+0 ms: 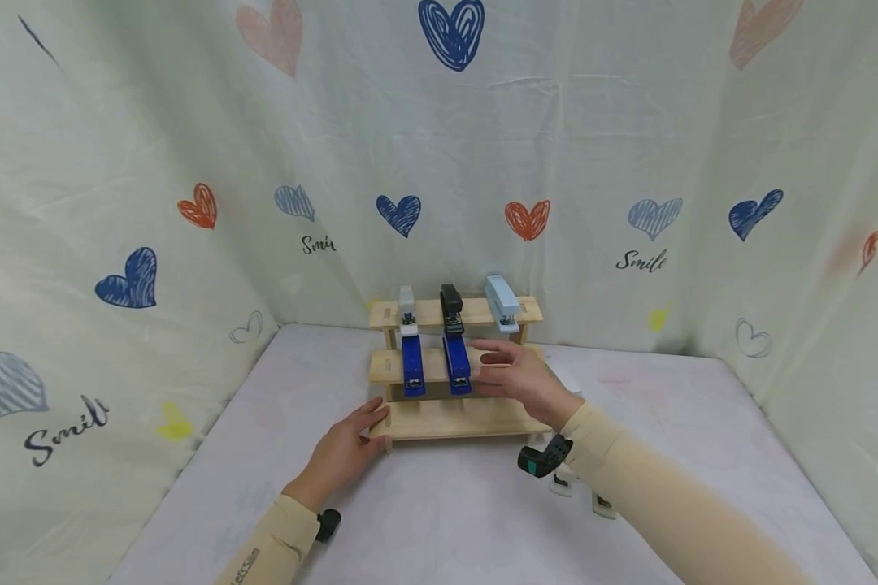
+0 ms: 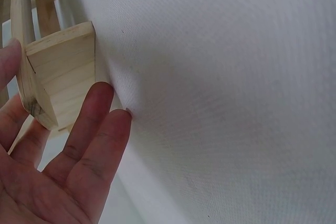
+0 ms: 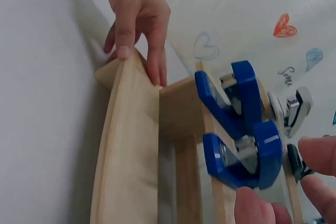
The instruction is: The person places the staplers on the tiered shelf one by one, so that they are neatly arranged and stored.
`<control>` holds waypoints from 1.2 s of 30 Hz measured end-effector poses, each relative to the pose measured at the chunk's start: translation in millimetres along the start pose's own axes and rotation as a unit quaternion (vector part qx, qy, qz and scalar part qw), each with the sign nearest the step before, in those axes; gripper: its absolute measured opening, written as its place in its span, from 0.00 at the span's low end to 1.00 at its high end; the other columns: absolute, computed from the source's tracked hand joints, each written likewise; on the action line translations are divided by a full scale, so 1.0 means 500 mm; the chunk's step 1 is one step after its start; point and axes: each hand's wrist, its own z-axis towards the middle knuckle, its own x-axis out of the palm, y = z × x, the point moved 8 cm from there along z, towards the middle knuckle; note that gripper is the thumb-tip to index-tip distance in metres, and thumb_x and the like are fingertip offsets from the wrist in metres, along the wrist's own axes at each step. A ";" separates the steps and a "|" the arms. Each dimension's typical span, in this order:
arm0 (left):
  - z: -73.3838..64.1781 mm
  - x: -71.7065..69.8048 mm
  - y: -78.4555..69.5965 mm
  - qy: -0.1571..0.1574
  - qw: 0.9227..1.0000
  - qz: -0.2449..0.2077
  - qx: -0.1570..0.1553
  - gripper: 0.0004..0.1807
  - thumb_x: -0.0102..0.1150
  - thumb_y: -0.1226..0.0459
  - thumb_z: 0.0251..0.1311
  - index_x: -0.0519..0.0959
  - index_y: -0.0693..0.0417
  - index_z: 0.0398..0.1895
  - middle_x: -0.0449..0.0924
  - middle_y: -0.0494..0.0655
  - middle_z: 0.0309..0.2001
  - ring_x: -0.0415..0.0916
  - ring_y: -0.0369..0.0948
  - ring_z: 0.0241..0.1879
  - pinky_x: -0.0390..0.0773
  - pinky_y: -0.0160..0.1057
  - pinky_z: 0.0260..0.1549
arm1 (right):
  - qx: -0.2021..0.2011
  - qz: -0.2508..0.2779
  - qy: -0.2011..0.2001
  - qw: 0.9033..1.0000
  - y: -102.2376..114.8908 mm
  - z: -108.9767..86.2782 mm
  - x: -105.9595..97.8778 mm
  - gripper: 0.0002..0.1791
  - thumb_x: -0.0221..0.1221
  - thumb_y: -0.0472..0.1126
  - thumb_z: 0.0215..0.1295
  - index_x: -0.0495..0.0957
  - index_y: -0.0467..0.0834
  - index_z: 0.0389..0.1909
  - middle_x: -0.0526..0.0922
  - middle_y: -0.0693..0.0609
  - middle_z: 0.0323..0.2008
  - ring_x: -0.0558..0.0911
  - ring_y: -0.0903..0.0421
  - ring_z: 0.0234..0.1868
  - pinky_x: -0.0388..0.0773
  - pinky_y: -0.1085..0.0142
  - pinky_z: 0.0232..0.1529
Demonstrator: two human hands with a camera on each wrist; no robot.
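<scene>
A three-tier wooden display rack (image 1: pixel 457 420) stands on the table. My left hand (image 1: pixel 347 443) grips the left end of its bottom shelf, thumb on the front edge and fingers at the end, as the right wrist view also shows. Two blue staplers lie on the middle shelf, the left blue stapler (image 1: pixel 413 366) and the right blue stapler (image 1: pixel 457 364). My right hand (image 1: pixel 521 378) is beside the right one, fingers spread and slightly bent, fingertips (image 3: pixel 248 205) right at its side. Above are a white-and-grey stapler (image 1: pixel 407 309), a black stapler (image 1: pixel 451 307) and a light blue stapler (image 1: pixel 502 302).
Pale staplers, such as the white stapler (image 1: pixel 603 505), lie on the table (image 1: pixel 439 520) at right, partly hidden by my right sleeve. A patterned curtain (image 1: pixel 593 146) hangs right behind the rack and along both sides. The bottom shelf holds nothing.
</scene>
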 end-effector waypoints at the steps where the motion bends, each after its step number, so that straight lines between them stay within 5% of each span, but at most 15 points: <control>1: 0.000 0.000 0.000 0.000 1.000 0.000 0.000 0.29 0.68 0.62 0.62 0.75 0.55 0.67 0.65 0.49 0.72 0.79 0.38 0.40 0.79 0.41 0.39 | -0.003 -0.006 0.007 1.000 -0.001 -0.007 -0.014 0.31 0.59 0.32 0.69 0.66 0.41 0.72 0.66 0.33 0.65 0.77 0.38 0.58 0.77 0.50 0.55; 10: 0.001 0.000 -0.001 0.001 1.000 0.005 0.000 0.29 0.69 0.62 0.62 0.75 0.55 0.67 0.66 0.48 0.72 0.75 0.34 0.33 0.77 0.39 0.36 | 0.039 -0.099 -0.030 0.994 -0.083 -0.101 -0.177 0.32 0.59 0.36 0.70 0.62 0.38 0.73 0.69 0.34 0.62 0.77 0.39 0.57 0.79 0.53 0.52; 19: 0.002 0.004 0.002 0.002 1.000 -0.009 0.001 0.29 0.68 0.61 0.62 0.75 0.56 0.67 0.64 0.49 0.72 0.79 0.46 0.52 0.80 0.44 0.42 | 0.101 -0.133 -0.075 0.983 -0.198 -0.198 -0.302 0.35 0.61 0.40 0.70 0.59 0.34 0.73 0.67 0.30 0.61 0.79 0.43 0.52 0.80 0.53 0.49; 27: 0.002 0.003 0.003 0.000 1.000 -0.010 -0.001 0.29 0.69 0.61 0.62 0.75 0.56 0.67 0.65 0.49 0.72 0.80 0.45 0.50 0.80 0.44 0.42 | 0.171 -0.119 -0.080 0.975 -0.269 -0.229 -0.300 0.37 0.63 0.42 0.69 0.59 0.35 0.73 0.72 0.34 0.55 0.81 0.47 0.48 0.82 0.52 0.44; 36: 0.002 0.004 0.004 0.001 1.000 -0.008 -0.004 0.29 0.69 0.61 0.62 0.75 0.55 0.67 0.65 0.48 0.72 0.80 0.44 0.48 0.80 0.43 0.41 | 0.211 -0.115 -0.069 0.968 -0.298 -0.236 -0.273 0.44 0.67 0.46 0.65 0.55 0.41 0.76 0.68 0.28 0.57 0.81 0.48 0.44 0.83 0.52 0.39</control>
